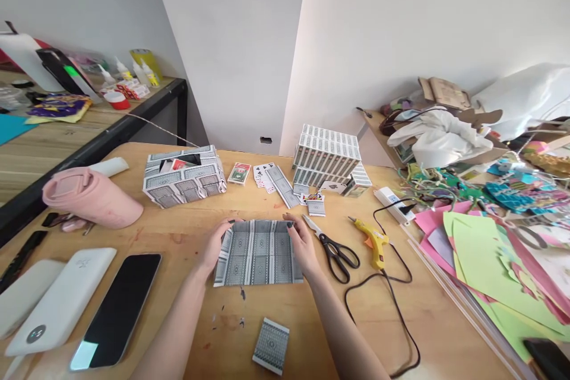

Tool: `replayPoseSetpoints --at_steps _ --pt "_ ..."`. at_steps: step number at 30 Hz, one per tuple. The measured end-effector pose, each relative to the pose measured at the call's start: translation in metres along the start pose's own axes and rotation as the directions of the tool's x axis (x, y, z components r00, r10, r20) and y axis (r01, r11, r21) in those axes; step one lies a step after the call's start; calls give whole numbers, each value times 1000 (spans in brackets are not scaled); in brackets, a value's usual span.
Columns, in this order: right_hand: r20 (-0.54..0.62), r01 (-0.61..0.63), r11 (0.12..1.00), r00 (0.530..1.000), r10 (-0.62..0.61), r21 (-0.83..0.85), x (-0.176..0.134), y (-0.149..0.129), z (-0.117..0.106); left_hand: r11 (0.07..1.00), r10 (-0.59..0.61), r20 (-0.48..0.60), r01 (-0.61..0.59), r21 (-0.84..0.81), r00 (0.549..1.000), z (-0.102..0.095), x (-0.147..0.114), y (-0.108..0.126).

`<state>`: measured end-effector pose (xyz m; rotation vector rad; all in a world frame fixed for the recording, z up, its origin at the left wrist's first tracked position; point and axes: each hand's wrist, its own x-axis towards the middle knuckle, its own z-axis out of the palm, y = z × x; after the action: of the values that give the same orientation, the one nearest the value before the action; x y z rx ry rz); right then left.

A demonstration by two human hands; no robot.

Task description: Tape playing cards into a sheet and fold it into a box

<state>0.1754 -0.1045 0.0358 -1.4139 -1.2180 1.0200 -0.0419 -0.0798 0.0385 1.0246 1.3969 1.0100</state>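
Observation:
Between my hands is a panel of joined playing cards (pixel 260 255), grey patterned backs facing up, its side edges folded. My left hand (pixel 214 246) grips its left edge and my right hand (pixel 303 243) its right edge, fingers curled round the far corners. Nearer me lies a small folded playing card piece (pixel 271 344). Black-handled scissors (pixel 336 252) rest just right of my right hand, with a yellow glue gun (pixel 374 240) beyond them. Behind the panel stands a box made of cards (pixel 184 175) with an opening on top.
Stacked card packs (pixel 327 154) stand at the back right, loose cards (pixel 280 184) beside them. A phone (pixel 118 309), white power bank (pixel 62 300) and pink roll (pixel 93 196) lie left. Coloured paper (pixel 503 267) and a power strip (pixel 394 205) are right; the glue gun's cord (pixel 396 314) loops nearby.

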Motion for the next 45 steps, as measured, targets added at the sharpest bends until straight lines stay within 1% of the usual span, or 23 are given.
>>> replayPoseSetpoints --at_steps 2,5,7,9,10,13,15,18,20,22,26,29,36,39,41,42,43,44,45 --pt "-12 -5 1000 1000 5 6 3 1 9 1000 -7 -46 7 -7 999 7 -2 -1" --pt "-67 -69 998 995 68 -3 6 7 19 999 -3 -96 6 34 995 15 -3 -2" --pt "-68 -99 995 993 101 32 7 9 21 999 37 -133 -33 35 990 18 -3 -3" --pt "-48 -104 991 993 108 85 7 10 20 996 83 -171 -80 26 982 20 -2 -4" --pt "-42 -99 990 994 103 105 7 10 20 995 102 -172 -101 17 980 21 -2 -5" --pt "-21 -79 990 996 82 112 6 11 16 989 145 -94 -144 9 985 22 -2 -4" --pt "27 -76 993 997 74 94 8 13 13 988 155 -34 -154 32 987 21 -2 -3" --pt "100 -70 995 993 62 71 11 17 9 989 131 26 -132 64 991 19 -2 -2" --pt "106 -69 996 992 63 53 13 19 8 989 116 55 -121 90 992 18 -2 -2" --pt "100 -64 997 993 60 34 14 20 8 982 115 63 -123 145 991 17 -2 -3" --pt "107 -36 999 994 35 7 14 21 9 957 156 70 -169 235 985 17 -2 -2" --pt "107 -22 1000 994 22 -1 13 22 9 947 180 85 -195 254 980 18 -2 -2" --pt "135 -22 999 991 16 47 14 23 7 936 223 24 -220 276 975 23 4 -10" --pt "98 -16 998 995 11 55 21 23 5 929 267 29 -265 259 963 23 7 -11" --pt "51 -5 997 999 1 77 28 23 3 895 338 61 -341 289 939 20 6 -6" --pt "32 3 995 999 -6 95 31 23 2 859 382 85 -387 336 920 19 5 -2" --pt "19 12 993 1000 -14 115 33 24 0 804 428 114 -435 405 897 17 2 3" --pt "9 24 991 1000 -26 132 35 24 -2 725 476 146 -480 494 867 15 -1 9" --pt "-3 38 989 999 -38 143 37 24 -5 620 520 184 -517 590 834 13 -4 16"
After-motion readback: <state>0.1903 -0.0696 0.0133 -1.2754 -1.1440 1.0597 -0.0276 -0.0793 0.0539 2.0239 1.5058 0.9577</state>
